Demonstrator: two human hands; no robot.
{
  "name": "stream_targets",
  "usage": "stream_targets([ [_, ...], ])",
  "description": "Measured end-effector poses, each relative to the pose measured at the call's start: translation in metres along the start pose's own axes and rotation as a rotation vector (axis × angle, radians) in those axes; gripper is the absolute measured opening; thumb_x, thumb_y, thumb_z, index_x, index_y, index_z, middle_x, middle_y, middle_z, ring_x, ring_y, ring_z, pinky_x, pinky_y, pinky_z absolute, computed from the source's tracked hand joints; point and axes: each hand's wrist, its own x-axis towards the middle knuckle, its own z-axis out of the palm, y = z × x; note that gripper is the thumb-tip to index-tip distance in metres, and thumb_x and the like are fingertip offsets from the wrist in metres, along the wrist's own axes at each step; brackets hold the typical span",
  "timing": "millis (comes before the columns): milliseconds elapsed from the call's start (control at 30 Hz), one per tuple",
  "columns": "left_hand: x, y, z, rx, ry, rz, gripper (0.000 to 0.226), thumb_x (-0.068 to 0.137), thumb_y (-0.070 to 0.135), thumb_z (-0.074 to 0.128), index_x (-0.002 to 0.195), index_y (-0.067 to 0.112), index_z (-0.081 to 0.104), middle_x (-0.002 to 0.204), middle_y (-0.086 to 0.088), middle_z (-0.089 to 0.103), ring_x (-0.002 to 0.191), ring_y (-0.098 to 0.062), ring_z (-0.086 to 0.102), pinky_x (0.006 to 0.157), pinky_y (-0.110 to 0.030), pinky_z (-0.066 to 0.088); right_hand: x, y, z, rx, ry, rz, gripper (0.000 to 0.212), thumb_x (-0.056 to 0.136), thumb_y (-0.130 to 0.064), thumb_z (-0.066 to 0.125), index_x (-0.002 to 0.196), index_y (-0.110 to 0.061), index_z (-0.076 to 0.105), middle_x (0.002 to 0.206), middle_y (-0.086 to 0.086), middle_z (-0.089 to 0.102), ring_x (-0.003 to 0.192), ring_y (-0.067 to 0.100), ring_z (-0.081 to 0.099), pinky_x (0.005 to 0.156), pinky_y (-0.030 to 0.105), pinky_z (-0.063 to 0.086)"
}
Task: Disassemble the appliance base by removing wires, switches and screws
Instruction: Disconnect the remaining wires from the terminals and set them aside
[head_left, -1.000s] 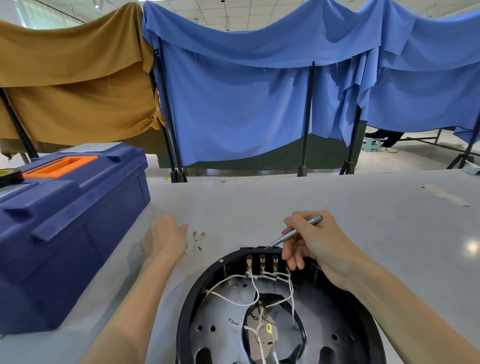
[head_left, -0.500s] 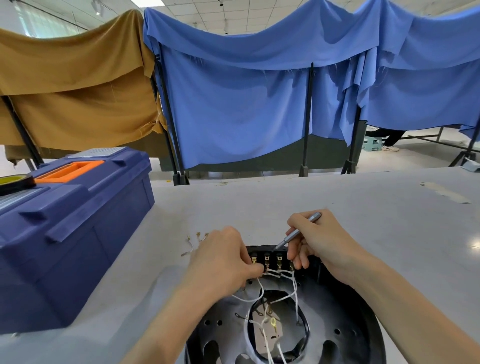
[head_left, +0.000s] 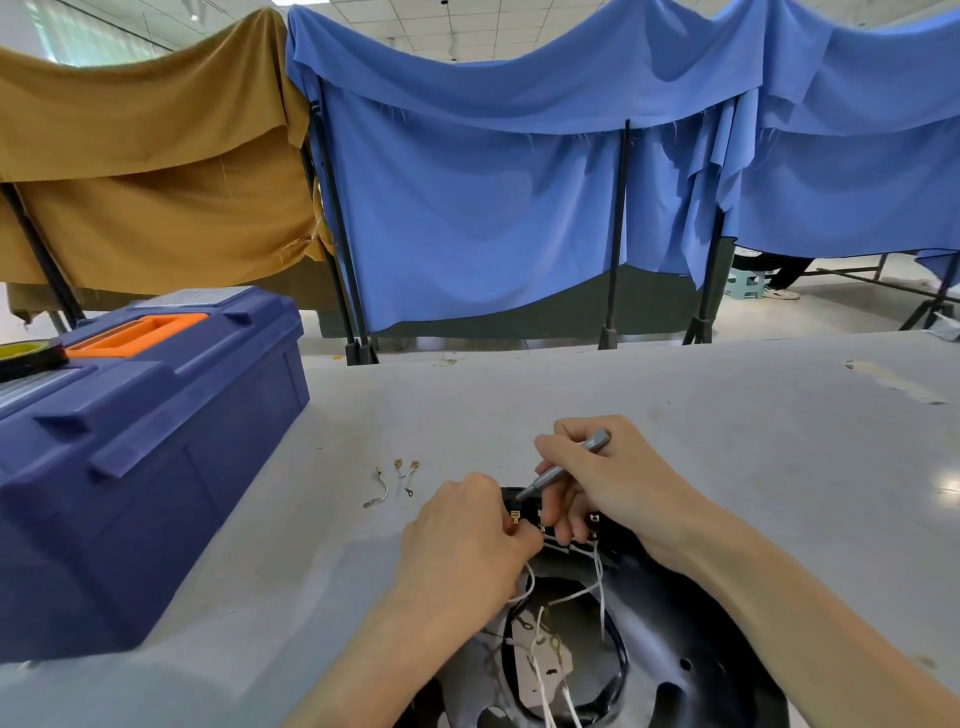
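A round black appliance base (head_left: 691, 649) lies open side up on the grey table (head_left: 727, 441), close to me. White wires (head_left: 576, 595) run from a row of brass switch terminals (head_left: 595, 519) at its far rim into the middle. My left hand (head_left: 467, 545) is curled at the left end of that row and pinches a white wire by a terminal. A thin silver screwdriver (head_left: 566, 466) is held in my right hand (head_left: 608, 483), whose lower fingers reach down onto the terminals. The fingertips of both hands partly hide the terminals.
Three short removed wires with metal lugs (head_left: 395, 480) lie on the table left of the base. A large blue toolbox (head_left: 130, 441) with an orange handle stands at the left. Blue and tan cloth screens on black stands (head_left: 467, 208) close off the table's far side.
My left hand came from the table by the loose wires over to the base's terminal row and took hold of a wire. My right hand's fingers dropped onto the terminals.
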Motion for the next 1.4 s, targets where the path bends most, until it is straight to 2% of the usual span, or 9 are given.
stream_targets([
  [67,0.001,-0.002,0.002,0.01,0.0,0.013,0.028,0.087,0.029,0.053,0.066,0.011,0.057,0.064,-0.004,0.07,0.052,-0.019,0.06,0.068,-0.041,0.056,0.0,0.003,-0.002,-0.006,0.001,0.006,0.029,0.097,-0.007,0.049,0.068,-0.002,0.051,0.051,0.02,0.061,0.035,0.026,0.051,0.035,0.023,0.041],
  [133,0.002,-0.003,0.004,-0.009,-0.023,0.019,0.028,0.089,0.028,0.051,0.066,0.013,0.056,0.057,0.0,0.07,0.036,-0.004,0.05,0.062,-0.034,0.055,0.0,0.005,-0.004,-0.017,0.001,0.005,0.032,0.097,-0.007,0.049,0.066,-0.003,0.049,0.051,0.019,0.061,0.034,0.025,0.051,0.035,0.022,0.04],
  [167,0.002,-0.003,0.005,-0.02,-0.036,0.02,0.027,0.09,0.027,0.051,0.066,0.013,0.055,0.055,0.002,0.07,0.031,-0.003,0.047,0.06,-0.033,0.053,0.0,0.005,-0.004,-0.023,0.002,0.003,0.033,0.097,-0.008,0.049,0.064,-0.005,0.048,0.051,0.019,0.062,0.034,0.024,0.051,0.035,0.022,0.04],
  [467,0.002,-0.005,0.008,-0.212,-0.118,0.012,0.03,0.093,0.019,0.046,0.068,0.004,0.05,0.052,-0.015,0.067,0.026,-0.015,0.052,0.035,-0.023,0.045,-0.001,0.005,-0.003,-0.053,0.002,-0.048,0.052,0.096,-0.007,0.05,0.046,-0.022,0.045,0.051,0.019,0.062,0.033,0.024,0.05,0.035,0.021,0.04],
  [567,0.002,-0.004,0.01,-0.241,-0.143,0.014,0.034,0.096,0.018,0.045,0.066,0.003,0.049,0.051,-0.017,0.066,0.028,-0.015,0.054,0.036,-0.024,0.048,-0.001,0.006,-0.003,-0.07,-0.006,-0.062,0.049,0.096,-0.007,0.05,0.049,-0.02,0.044,0.051,0.019,0.062,0.034,0.024,0.051,0.035,0.022,0.04],
  [733,0.002,-0.003,0.01,-0.253,-0.122,0.005,0.03,0.095,0.017,0.045,0.071,0.0,0.052,0.052,-0.02,0.066,0.028,-0.015,0.055,0.042,-0.03,0.052,0.0,0.006,-0.005,-0.084,-0.041,-0.041,0.032,0.093,-0.003,0.048,0.061,-0.005,0.042,0.053,0.024,0.061,0.035,0.024,0.053,0.036,0.023,0.042],
  [867,0.002,-0.002,0.011,-0.242,-0.116,-0.001,0.029,0.095,0.017,0.047,0.072,0.0,0.052,0.051,-0.019,0.066,0.028,-0.017,0.055,0.044,-0.031,0.054,-0.001,0.005,-0.006,-0.085,-0.055,-0.028,0.03,0.092,-0.001,0.046,0.062,-0.004,0.044,0.056,0.03,0.06,0.036,0.024,0.055,0.038,0.024,0.044],
  [1033,0.003,-0.002,0.012,-0.219,-0.107,0.006,0.031,0.093,0.016,0.047,0.065,0.004,0.05,0.05,-0.017,0.065,0.03,-0.017,0.056,0.041,-0.023,0.051,-0.002,0.007,-0.005,-0.066,-0.004,-0.045,0.041,0.094,-0.001,0.047,0.054,-0.009,0.042,0.052,0.022,0.061,0.032,0.023,0.05,0.037,0.023,0.042],
  [1400,0.004,-0.003,0.012,-0.232,-0.099,-0.004,0.028,0.091,0.016,0.05,0.066,0.004,0.05,0.049,-0.017,0.065,0.032,-0.018,0.059,0.044,-0.029,0.055,-0.001,0.006,-0.007,-0.096,-0.073,-0.023,0.033,0.093,-0.003,0.047,0.06,-0.005,0.043,0.053,0.024,0.061,0.035,0.024,0.054,0.037,0.023,0.044],
])
